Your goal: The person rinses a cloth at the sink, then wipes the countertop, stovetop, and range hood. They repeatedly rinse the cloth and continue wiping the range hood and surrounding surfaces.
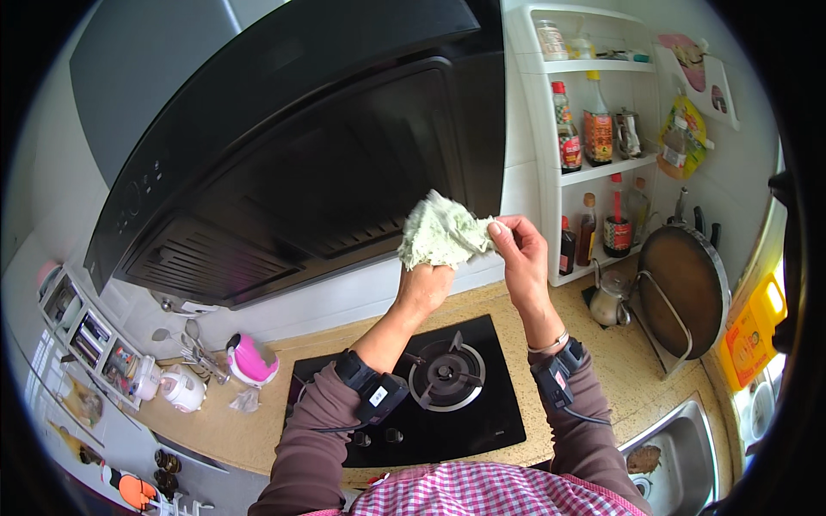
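A pale green cloth (pixel 442 232) hangs bunched between my hands, in front of the lower edge of a black range hood (pixel 361 148). My left hand (pixel 427 284) is beneath the cloth, which covers its fingers, so their grip is hidden. With thumb and forefinger, my right hand (pixel 521 245) pinches the cloth's right end. Below my forearms lies a black glass gas hob (pixel 477 432) with a round burner (pixel 445 372).
To the right stand a white shelf unit (pixel 552 193) with bottles, a glass teapot (pixel 610 297), a round pan (pixel 684 290) in a rack and a steel sink (pixel 690 451). A pink appliance (pixel 251 360) and a white rice cooker (pixel 183 387) stand at left on the speckled counter (pixel 219 426).
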`<action>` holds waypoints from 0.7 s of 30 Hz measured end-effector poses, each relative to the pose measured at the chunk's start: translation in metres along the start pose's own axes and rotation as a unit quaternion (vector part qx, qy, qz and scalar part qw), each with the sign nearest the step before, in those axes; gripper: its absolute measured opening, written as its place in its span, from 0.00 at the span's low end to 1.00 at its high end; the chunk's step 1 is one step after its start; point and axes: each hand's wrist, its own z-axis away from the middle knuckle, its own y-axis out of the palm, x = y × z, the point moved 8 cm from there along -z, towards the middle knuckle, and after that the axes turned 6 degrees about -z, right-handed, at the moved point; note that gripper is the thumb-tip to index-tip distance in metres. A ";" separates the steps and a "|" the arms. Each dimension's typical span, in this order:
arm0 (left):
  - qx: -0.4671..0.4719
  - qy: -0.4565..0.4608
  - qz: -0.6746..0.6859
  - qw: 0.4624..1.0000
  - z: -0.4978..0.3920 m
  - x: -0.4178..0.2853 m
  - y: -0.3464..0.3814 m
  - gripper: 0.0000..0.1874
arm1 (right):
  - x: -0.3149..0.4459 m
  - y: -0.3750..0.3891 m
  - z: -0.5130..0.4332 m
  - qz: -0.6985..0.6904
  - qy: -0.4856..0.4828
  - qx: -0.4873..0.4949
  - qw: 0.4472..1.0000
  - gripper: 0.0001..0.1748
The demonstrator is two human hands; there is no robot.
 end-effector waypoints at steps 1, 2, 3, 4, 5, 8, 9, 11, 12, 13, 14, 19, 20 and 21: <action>-0.038 0.014 -0.028 0.999 0.001 0.001 -0.013 0.15 | 0.001 0.009 -0.004 0.022 -0.016 0.007 1.000 0.09; -0.052 0.038 -0.063 0.996 -0.001 0.001 -0.025 0.16 | 0.003 0.018 -0.008 0.038 -0.044 0.014 0.998 0.11; -0.058 0.060 -0.101 0.991 -0.004 0.001 -0.037 0.20 | 0.007 0.026 -0.012 0.054 -0.072 0.021 0.996 0.12; -0.084 0.110 -0.182 0.973 -0.010 -0.004 -0.052 0.23 | 0.010 0.032 -0.016 0.073 -0.087 0.025 0.993 0.16; -0.113 0.159 -0.258 0.946 -0.017 -0.011 -0.067 0.25 | 0.012 0.035 -0.019 0.068 -0.088 0.022 0.994 0.17; -0.147 0.273 -0.366 0.877 -0.045 -0.031 -0.098 0.29 | 0.020 0.023 -0.027 0.079 -0.083 0.005 0.993 0.20; -0.152 0.272 -0.377 0.872 -0.062 -0.034 -0.105 0.29 | 0.023 0.015 -0.027 0.089 -0.079 0.006 0.993 0.19; -0.093 0.350 -0.429 0.828 -0.089 -0.054 -0.090 0.23 | 0.025 -0.003 -0.024 0.094 -0.072 0.002 0.993 0.18; -0.084 0.344 -0.411 0.840 -0.101 -0.062 -0.079 0.26 | 0.023 -0.013 -0.020 0.098 -0.055 -0.013 0.994 0.17; -0.080 0.329 -0.395 0.854 -0.111 -0.068 -0.066 0.29 | 0.020 -0.022 -0.015 0.102 -0.042 -0.027 0.994 0.16; -0.035 0.313 -0.444 0.839 -0.120 -0.071 -0.042 0.27 | 0.017 -0.025 -0.011 0.103 -0.032 -0.029 0.994 0.16; -0.121 0.387 -0.440 0.801 -0.115 -0.099 -0.047 0.21 | 0.006 -0.022 0.016 0.091 0.024 0.001 0.996 0.15; -0.127 0.393 -0.452 0.791 -0.106 -0.095 -0.060 0.21 | 0.007 -0.024 0.021 0.094 0.034 -0.008 0.995 0.14; -0.165 0.360 -0.489 0.777 -0.099 -0.088 -0.078 0.14 | 0.008 -0.029 0.025 0.094 0.039 -0.021 0.995 0.14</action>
